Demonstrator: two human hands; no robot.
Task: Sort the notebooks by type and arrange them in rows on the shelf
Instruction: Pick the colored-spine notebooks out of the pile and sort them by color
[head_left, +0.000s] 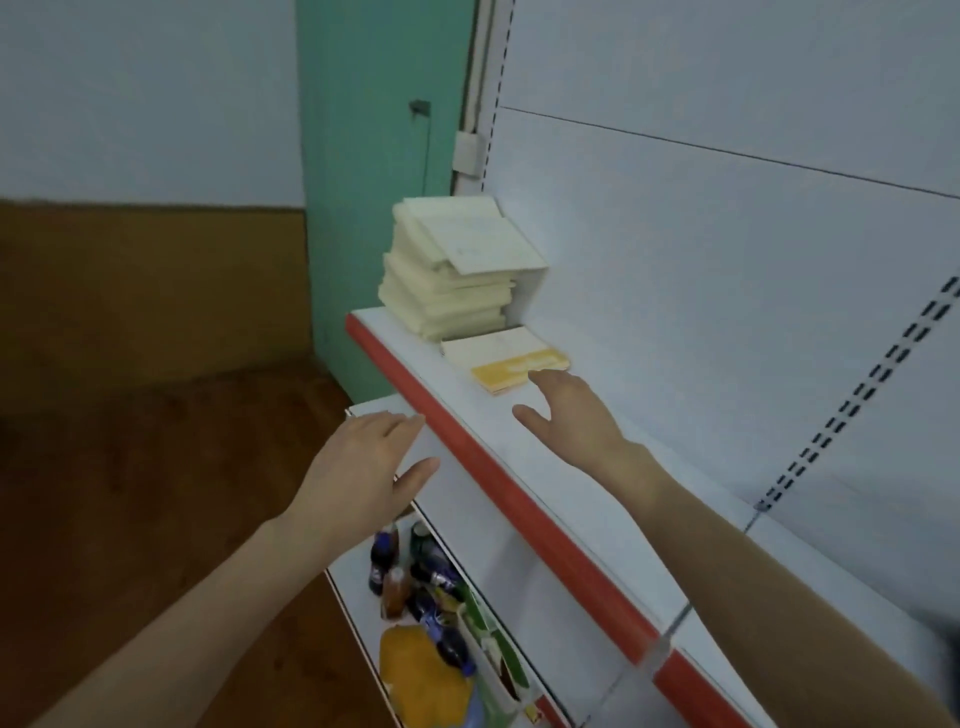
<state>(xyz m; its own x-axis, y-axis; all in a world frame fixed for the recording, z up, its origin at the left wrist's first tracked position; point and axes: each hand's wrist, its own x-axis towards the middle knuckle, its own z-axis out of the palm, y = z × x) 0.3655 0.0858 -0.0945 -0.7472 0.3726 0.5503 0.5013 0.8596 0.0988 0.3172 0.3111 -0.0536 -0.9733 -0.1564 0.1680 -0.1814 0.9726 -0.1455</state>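
Yellow-banded notebook (511, 358) flat on the shelf (587, 499), beside the cream notebook stack (447, 280); right hand (574, 415), fingers straight, fingertips at its near edge. Left hand (363, 460), spread, hovers before the shelf's red lip.

notebook stack (452, 270) on shelf (545, 467), notebook (506, 358) beside

I work from a single view, the wide-angle camera on the person's head. It faces forward and down, tilted, so the shelf (587, 525) runs slantwise from the lower right corner up to mid-frame. The camera sits close, at arm's length: both forearms enter from the bottom edge, with the left hand (363, 467) and right hand (571, 415) near the centre. The stack of notebooks (452, 275) marks the shelf's far end, the green door (384, 156) stands behind it, and bottles (387, 551) show on a lower level.
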